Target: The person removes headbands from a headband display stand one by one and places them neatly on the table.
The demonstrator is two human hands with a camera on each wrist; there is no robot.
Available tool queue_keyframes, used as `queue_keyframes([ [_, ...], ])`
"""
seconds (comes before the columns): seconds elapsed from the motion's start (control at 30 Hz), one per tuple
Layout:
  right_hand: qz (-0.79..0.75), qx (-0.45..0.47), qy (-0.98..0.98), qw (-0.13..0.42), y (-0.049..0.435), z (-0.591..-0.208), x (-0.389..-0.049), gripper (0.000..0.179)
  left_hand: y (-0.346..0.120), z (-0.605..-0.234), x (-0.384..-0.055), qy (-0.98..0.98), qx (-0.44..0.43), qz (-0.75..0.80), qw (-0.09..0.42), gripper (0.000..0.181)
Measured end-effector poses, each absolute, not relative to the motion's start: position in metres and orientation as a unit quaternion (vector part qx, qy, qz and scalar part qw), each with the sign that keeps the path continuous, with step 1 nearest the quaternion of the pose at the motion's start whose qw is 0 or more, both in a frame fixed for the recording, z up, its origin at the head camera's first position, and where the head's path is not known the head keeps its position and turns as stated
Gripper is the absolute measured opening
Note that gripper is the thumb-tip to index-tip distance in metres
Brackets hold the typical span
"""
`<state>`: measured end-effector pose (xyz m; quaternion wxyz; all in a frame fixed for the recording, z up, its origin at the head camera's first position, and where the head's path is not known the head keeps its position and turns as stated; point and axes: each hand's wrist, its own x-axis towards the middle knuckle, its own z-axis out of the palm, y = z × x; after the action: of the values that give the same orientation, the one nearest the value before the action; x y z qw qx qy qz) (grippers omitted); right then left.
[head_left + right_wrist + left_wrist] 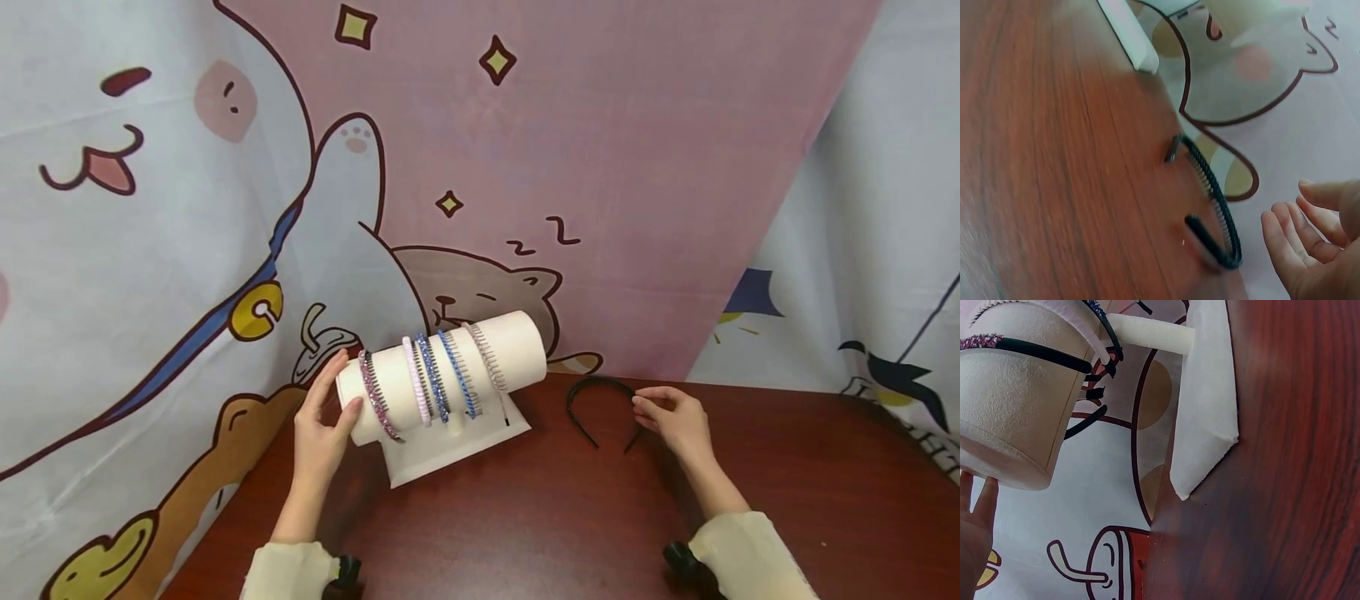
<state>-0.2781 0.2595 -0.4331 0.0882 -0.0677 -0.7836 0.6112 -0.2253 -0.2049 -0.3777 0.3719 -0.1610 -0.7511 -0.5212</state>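
A cream cylinder display stand (521, 350) stands on the table and carries several toothed headbands, among them a purple glittery headband (372, 392), a pale pink headband (415, 379) and a blue one (459, 375). My left hand (318, 425) has its fingers spread at the stand's left end; in the left wrist view the fingertips touch the cylinder's end rim. To the right, a black headband (600, 380) with fine teeth rests on the table, its two ends toward me. My right hand (1316, 240) is beside its curve, fingers loosely bent, with a gap to it in the right wrist view.
A dark reddish wooden table (510, 517) runs beneath both hands. Behind it hangs a cloth (637, 167) printed with cartoon animals, close behind the stand. The stand's flat white base (450, 458) sits at an angle on the wood.
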Motion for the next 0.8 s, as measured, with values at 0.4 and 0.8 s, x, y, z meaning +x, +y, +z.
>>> queue_keyframes([
  [0.4,0.590,-0.014,-0.800,0.106,0.219,-0.419,-0.263,0.034,-0.204,-0.379,-0.227,-0.745,-0.167,-0.523,0.379,0.056],
  [0.8,0.601,0.044,-0.787,0.133,0.165,-0.411,-0.257,0.023,-0.203,-0.376,-0.228,-0.742,-0.166,-0.519,0.390,0.053],
])
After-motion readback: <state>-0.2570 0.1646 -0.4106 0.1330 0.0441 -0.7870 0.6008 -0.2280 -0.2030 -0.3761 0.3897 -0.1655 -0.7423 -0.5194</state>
